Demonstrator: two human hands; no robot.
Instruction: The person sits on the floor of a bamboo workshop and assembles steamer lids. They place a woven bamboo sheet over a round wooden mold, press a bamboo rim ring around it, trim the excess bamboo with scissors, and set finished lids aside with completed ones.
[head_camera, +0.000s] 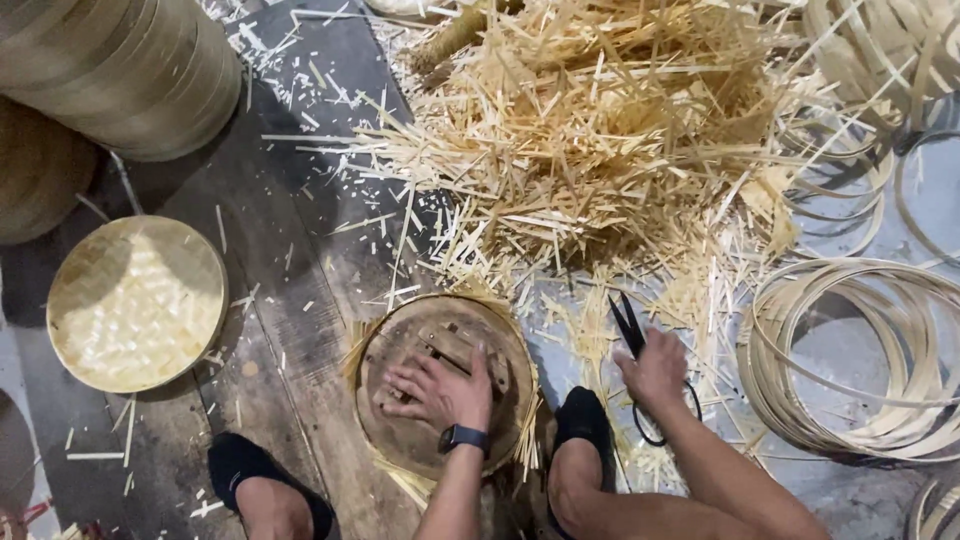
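My left hand (440, 390) lies flat, fingers spread, on a round wooden disc (415, 345) that presses down on a woven bamboo piece whose strip ends stick out around the rim. A dark watch sits on that wrist. To the right, my right hand (655, 370) grips black scissors (630, 325) on the floor, blades pointing away from me. My two feet in black socks rest on either side of the disc.
A finished round woven bamboo tray (135, 300) lies at left. Stacked bamboo steamer rings (130, 70) stand at top left. A big heap of bamboo offcuts (590, 130) fills the middle top. Coiled bamboo hoops (860, 350) lie at right.
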